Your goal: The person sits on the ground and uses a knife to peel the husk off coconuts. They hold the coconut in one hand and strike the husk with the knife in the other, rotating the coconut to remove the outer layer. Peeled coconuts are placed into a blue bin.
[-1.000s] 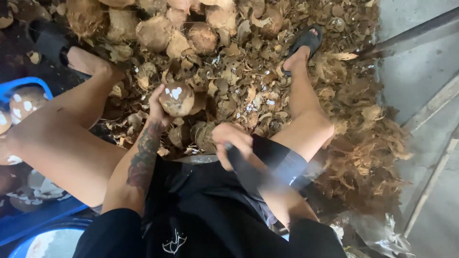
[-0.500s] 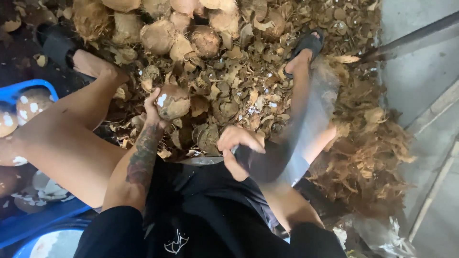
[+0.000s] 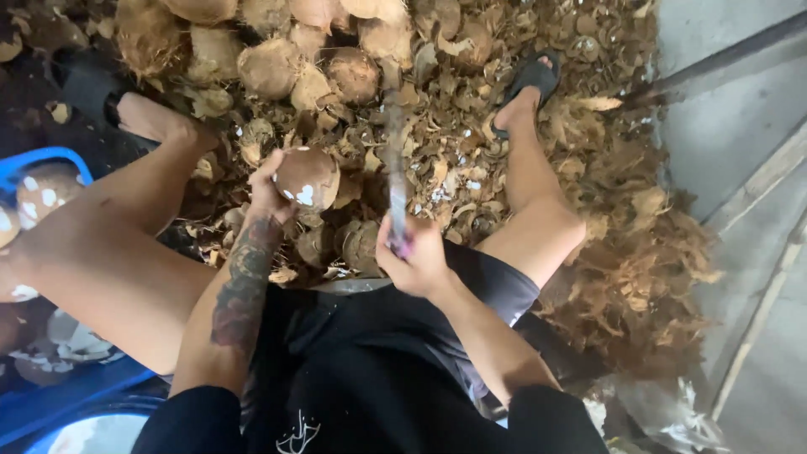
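Looking down from the head view, a seated person is recorded with knees spread over a floor [image 3: 740, 126] heaped with husk.

Left hand [image 3: 271, 187]: raised at about 10 o'clock from the lap, fingers wrapped closed around a brown coconut [image 3: 308, 176], held clear of the heap. White patches are shown on the shell where the brown skin is cut away.

Right hand [image 3: 416, 256]: at centre, fingers closed tightly on the handle of a long knife [image 3: 397, 168]. The blade is pointed toward 12 o'clock, blurred by motion, just beside the coconut on its 3 o'clock side and not seen touching it.

Husk pile [image 3: 471, 168]: shell chips and fibre spread from 11 to 4 o'clock, between and beyond the legs. Unpeeled coconuts [image 3: 269, 67] are stacked at 12 o'clock. A black sandal [image 3: 530, 80] is worn on the foot at 1 o'clock.

Blue tub [image 3: 38, 164]: at 9 o'clock, holding pale, partly stripped coconuts.

Step in hand, as judged: shaving of the brown skin from the held coconut, with the blade lifted between strokes; much brown remains, so the work on this piece appears partway done.

Next move, as judged: a controlled downward cut onto the shell would be called for, angled away from the left fingers, with the nut turned to present uncut skin.
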